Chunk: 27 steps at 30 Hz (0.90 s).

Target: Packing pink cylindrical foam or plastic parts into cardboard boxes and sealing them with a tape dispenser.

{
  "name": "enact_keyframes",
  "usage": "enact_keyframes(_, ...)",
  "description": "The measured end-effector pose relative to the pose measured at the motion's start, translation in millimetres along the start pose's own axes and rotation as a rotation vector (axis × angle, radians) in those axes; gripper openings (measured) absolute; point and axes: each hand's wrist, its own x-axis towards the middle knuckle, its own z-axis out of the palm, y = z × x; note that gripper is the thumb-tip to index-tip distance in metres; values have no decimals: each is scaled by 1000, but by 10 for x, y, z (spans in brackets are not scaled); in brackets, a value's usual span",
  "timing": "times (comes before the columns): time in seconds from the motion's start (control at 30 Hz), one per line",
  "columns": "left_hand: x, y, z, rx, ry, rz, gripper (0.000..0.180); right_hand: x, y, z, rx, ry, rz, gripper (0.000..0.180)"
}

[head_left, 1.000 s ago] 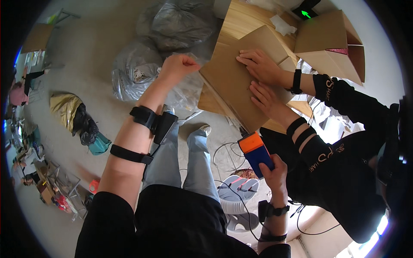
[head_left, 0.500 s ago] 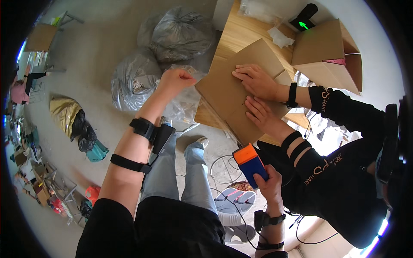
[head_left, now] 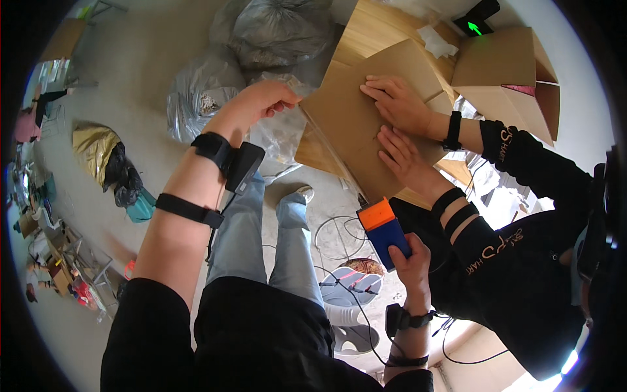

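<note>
Left hand (head_left: 264, 98) drawn nearer the cardboard sheet (head_left: 366, 124), gripping its edge; right hand (head_left: 410, 258) grasping orange-blue tool (head_left: 384, 232)

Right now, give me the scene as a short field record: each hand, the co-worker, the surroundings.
left hand: raised, fingers closed at the edge of the flat cardboard sheet
right hand: shut around an orange and blue tape dispenser
tape strip: clear, runs from the dispenser up toward the left hand
co-worker's hands: both flat on the cardboard
open carton: beyond the sheet
plastic bags: grey, on the floor
</note>
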Motion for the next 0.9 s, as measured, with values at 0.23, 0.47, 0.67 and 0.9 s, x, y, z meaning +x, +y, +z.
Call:
enact_keyframes(0.23, -84, -11, 44, -179, -177, -125, 18, -29, -8, 10, -23, 5, 12, 26)
enact_keyframes(0.47, -23, 179, 292, 616, 138, -58, 33, -58, -42, -45, -19, -8, 30, 22)
enact_keyframes(0.67, -273, -103, 757, 944, 733, 1069, 30, -77, 156, -31, -24, 20, 24, 27)
enact_keyframes(0.9, -623, -309, 1400, 1122, 455, 1037, 54, 1, 104, 8, -41, -6, 9, 30)
